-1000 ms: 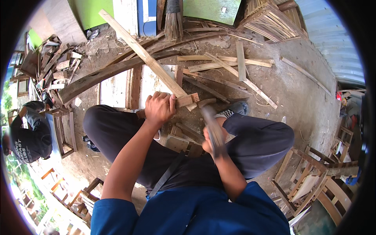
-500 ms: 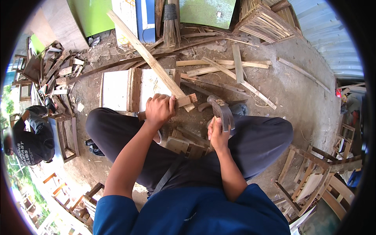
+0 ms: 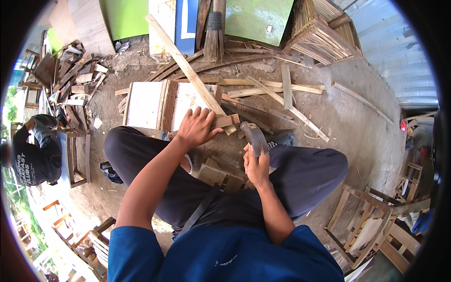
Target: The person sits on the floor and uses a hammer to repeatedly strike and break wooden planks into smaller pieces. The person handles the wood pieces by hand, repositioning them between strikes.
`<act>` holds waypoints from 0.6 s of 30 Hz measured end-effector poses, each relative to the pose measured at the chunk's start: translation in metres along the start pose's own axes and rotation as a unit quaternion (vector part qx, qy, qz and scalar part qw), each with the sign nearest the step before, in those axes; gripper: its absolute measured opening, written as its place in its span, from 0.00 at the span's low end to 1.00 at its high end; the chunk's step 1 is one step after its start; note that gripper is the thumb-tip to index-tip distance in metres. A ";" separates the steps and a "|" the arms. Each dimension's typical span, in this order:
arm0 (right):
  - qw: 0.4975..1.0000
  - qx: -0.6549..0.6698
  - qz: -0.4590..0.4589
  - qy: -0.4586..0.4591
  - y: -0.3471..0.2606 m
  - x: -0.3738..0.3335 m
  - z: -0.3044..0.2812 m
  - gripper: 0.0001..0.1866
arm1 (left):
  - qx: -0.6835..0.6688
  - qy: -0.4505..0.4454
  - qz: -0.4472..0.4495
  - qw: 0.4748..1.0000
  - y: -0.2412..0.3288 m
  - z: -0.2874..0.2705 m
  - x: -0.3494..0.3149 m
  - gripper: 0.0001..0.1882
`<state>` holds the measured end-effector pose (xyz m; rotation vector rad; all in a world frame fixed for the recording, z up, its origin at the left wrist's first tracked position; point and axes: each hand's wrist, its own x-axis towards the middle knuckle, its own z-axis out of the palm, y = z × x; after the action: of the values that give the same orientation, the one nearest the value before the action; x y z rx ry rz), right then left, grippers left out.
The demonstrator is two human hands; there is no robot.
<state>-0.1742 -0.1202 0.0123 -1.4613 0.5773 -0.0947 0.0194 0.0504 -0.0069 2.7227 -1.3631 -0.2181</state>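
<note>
My left hand [image 3: 196, 129] lies over a short wooden block [image 3: 225, 122], with the fingers along its far side and the thumb on its near side. Under or against this block rests the near end of a long pale wooden strip [image 3: 183, 66], which slants away to the far left. My right hand [image 3: 256, 165] is closed round the handle of a claw hammer [image 3: 256, 139]. The hammer's metal head is raised just right of the block's end, apart from it. Beneath the strip is a white-topped panel [image 3: 143, 105] with brown wooden edges.
Loose wooden strips [image 3: 282, 89] lie across the floor ahead. Scrap wood [image 3: 80, 80] is heaped at far left, near a seated person [image 3: 37, 150]. A broom [image 3: 214, 37] stands at the back. Wooden frames [image 3: 361, 221] are at right, and smaller wood pieces [image 3: 211, 174] between my legs.
The hammer has moved left, closer to the block's end. My left hand's fingers have loosened and spread over the block, with the thumb stretched out. The whole view has shifted a little.
</note>
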 end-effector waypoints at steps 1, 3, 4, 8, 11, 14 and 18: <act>1.000 -0.011 -0.022 -0.003 -0.003 0.001 0.000 0.18 | -0.002 0.011 0.006 1.000 0.000 -0.001 0.000 0.33; 0.998 -0.022 -0.056 -0.007 -0.014 0.002 0.002 0.18 | -0.002 0.016 0.007 1.000 -0.001 -0.002 -0.001 0.34; 0.997 -0.013 -0.077 -0.008 -0.021 0.001 0.004 0.20 | 0.004 0.034 0.004 0.999 -0.002 -0.002 -0.001 0.35; 0.990 0.057 -0.129 -0.022 -0.048 -0.012 0.010 0.33 | -0.003 0.064 0.008 0.998 -0.004 0.000 -0.003 0.37; 0.959 0.059 -0.273 -0.041 -0.045 -0.010 0.013 0.26 | -0.016 0.067 0.011 0.998 -0.006 0.002 -0.001 0.40; 0.905 -0.325 -0.273 0.025 -0.020 0.016 0.019 0.13 | -0.017 0.037 0.009 0.999 -0.006 0.002 -0.003 0.43; 0.996 -0.073 -0.025 0.054 -0.006 0.027 0.019 0.10 | -0.017 0.089 0.039 0.995 -0.001 0.000 -0.008 0.47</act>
<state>-0.1408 -0.1147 0.0098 -1.6211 0.6473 -0.1751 0.0148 0.0575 -0.0067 2.5829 -1.3982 0.0067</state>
